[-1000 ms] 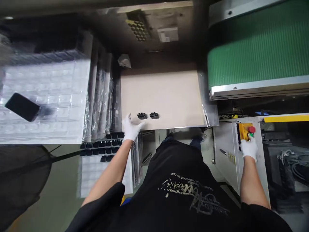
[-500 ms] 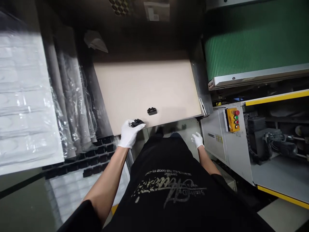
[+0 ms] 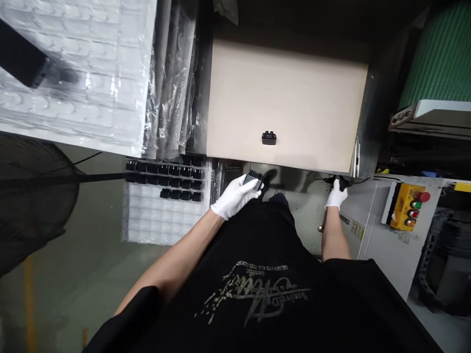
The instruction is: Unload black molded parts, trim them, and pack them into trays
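My left hand, in a white glove, is closed around a small black block-shaped part and holds it just in front of the table edge. A similar black part with rounded knobs on top stands on the beige tabletop, near its front edge. My right hand, also gloved in white, is under the table's right front corner. Its fingers are closed on a black tool with a thin nozzle, partly hidden by the hand and dim.
Rows of black parts fill part of a clear tray at lower left. Plastic-wrapped trays stand above it, beside a fan. On the right are a yellow button box and a green ribbed conveyor.
My left hand has brought its black part off the table edge, towards my body. My right hand has risen to the table's right corner and closed on the black tool. The view has shifted left.
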Available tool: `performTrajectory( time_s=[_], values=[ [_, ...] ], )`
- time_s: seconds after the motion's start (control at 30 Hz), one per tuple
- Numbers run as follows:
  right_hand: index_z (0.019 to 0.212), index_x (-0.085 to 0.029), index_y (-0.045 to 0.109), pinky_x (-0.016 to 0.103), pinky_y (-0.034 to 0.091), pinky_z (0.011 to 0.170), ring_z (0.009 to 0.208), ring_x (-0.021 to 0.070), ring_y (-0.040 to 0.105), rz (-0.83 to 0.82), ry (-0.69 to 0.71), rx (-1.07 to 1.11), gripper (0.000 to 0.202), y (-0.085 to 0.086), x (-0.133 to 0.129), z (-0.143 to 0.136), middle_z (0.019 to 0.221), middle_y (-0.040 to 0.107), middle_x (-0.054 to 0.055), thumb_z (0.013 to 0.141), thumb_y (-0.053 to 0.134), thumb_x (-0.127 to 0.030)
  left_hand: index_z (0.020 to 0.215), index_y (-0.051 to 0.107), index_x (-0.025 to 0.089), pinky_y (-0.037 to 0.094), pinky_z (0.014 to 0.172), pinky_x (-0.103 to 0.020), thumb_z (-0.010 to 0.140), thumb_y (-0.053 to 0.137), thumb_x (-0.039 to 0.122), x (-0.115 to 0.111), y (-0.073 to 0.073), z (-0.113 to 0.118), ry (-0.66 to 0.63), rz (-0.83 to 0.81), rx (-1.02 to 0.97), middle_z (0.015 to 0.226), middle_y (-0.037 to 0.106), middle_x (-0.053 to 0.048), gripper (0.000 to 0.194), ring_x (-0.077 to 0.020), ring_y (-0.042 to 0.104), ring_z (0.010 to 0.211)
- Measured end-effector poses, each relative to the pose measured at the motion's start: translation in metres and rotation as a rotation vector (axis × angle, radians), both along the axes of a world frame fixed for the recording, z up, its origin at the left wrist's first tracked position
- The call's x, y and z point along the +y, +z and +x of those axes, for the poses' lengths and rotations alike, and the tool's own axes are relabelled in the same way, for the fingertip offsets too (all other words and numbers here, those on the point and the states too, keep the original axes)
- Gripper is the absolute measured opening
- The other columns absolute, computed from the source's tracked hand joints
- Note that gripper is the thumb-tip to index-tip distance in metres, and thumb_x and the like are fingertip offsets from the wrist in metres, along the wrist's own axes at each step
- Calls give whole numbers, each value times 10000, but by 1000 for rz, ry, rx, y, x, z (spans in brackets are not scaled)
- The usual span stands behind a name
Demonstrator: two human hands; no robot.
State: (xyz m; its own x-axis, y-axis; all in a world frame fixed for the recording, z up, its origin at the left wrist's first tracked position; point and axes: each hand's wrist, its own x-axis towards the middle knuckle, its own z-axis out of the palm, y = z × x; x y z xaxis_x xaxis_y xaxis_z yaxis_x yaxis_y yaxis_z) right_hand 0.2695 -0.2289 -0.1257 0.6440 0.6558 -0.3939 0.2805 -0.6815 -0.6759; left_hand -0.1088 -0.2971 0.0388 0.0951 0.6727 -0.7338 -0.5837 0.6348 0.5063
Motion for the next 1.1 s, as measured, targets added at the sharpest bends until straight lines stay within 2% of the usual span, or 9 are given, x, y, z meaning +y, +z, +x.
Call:
performTrajectory(
  time_s=[0.1,0.2,0.27,0.33,0.4,0.5,0.73,0.9,1.1],
  values=[
    [1126,-117,682,373,559,961,1042,244,667,67,49,-23,532,44,-42,9,1174,738,160,813,602,-540,921,658,123,618,672,-221,774,957,353,-13,-14,13,27,-44,61,930,746,-100,404,-147,728,769],
    [839,-193,652,356,536,778,795,215,613,-33,444,78,386,86,-87,0,818,692,46,721,698,-558,915,644,118,615,669,-241,778,940,364,-23,-29,26,8,-42,176,912,731,-100,408,-158,730,773],
    [826,-212,623,332,496,717,708,191,559,-178,728,102,362,107,-110,-14,722,625,-2,730,718,-549,919,635,124,615,679,-260,767,937,390,-29,-38,33,-18,-27,219,917,729,-100,430,-172,738,783],
    [924,-214,645,325,489,737,726,191,569,-270,915,48,362,120,-123,-31,777,640,0,776,713,-537,936,627,135,620,710,-284,776,916,413,-36,-48,38,-54,-20,273,933,732,-99,432,-183,746,788],
    [971,-215,673,329,497,796,807,205,611,-303,1056,-33,344,128,-127,-43,902,674,37,854,666,-538,954,619,147,622,754,-313,812,873,415,-43,-59,40,-94,-23,376,927,730,-89,395,-191,749,784],
    [848,-216,690,323,491,815,856,217,647,-401,1217,-138,421,133,-122,-51,945,697,76,973,546,-592,966,620,158,612,838,-383,856,811,372,-51,-77,39,-177,-64,598,913,733,-96,307,-240,758,815],
    [1003,-228,819,332,485,770,945,284,749,-732,1439,-404,513,147,-96,-71,991,816,129,989,528,-650,924,613,185,412,1187,-567,799,781,178,-78,-112,19,-413,-151,976,1136,748,-235,209,-456,624,1339],
    [1001,-242,833,331,494,765,973,300,769,-730,1479,-344,549,157,-81,-98,1036,829,131,974,527,-697,882,616,198,438,1182,-523,747,821,183,-96,-118,12,-453,-81,924,1064,748,-192,245,-443,646,1311],
    [831,-197,773,296,390,634,716,203,653,-706,1525,-190,480,155,-76,-83,824,759,85,906,633,-650,969,644,164,626,851,-405,899,706,537,-104,-103,-1,-371,73,553,966,734,-150,385,-250,748,844]
  ],
)
